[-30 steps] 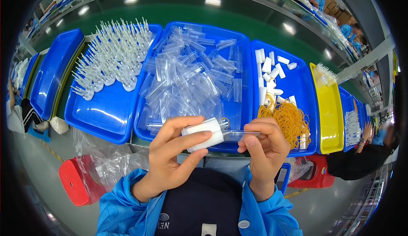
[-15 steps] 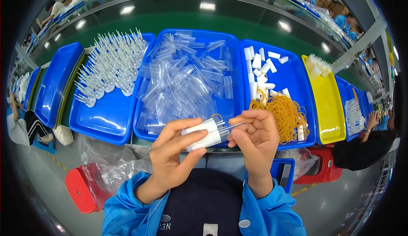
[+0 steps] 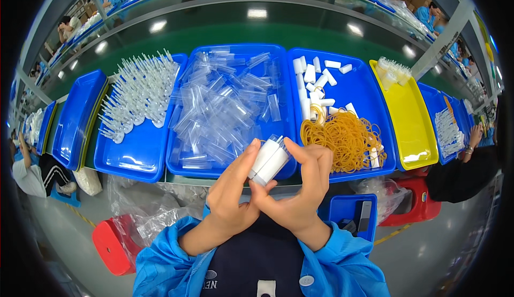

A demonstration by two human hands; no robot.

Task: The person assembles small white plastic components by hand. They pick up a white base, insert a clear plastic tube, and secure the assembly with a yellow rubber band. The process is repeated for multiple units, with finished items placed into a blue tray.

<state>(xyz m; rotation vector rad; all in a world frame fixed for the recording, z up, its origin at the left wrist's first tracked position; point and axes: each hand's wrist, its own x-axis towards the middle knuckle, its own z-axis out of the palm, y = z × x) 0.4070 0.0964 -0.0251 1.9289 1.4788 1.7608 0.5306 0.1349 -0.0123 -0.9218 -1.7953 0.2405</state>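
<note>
My left hand [image 3: 231, 189] and my right hand [image 3: 297, 191] are together in front of the trays, their fingers pressed round a small bundle of white cylinders [image 3: 271, 161]. The cylinders lie side by side at a slant, with clear plastic showing at both ends. Thin pale tips stick out at the upper end. Behind the bundle, a blue tray holds a heap of clear plastic tubes [image 3: 222, 115]. In the tray to its right are brown rubber bands [image 3: 345, 142] and loose white cylinders [image 3: 316, 77].
White spiky parts [image 3: 142, 91] stand in a blue tray on the left, beside stacked blue trays [image 3: 77, 120]. A yellow tray [image 3: 409, 128] is on the right. Red stools [image 3: 113, 246] and a blue bin [image 3: 334, 211] are below the table edge. Other people work nearby.
My right hand has moved left from a thin clear piece at the bundle's end to grip the bundle itself. The bundle has turned steeper. The whole view has shifted slightly.
</note>
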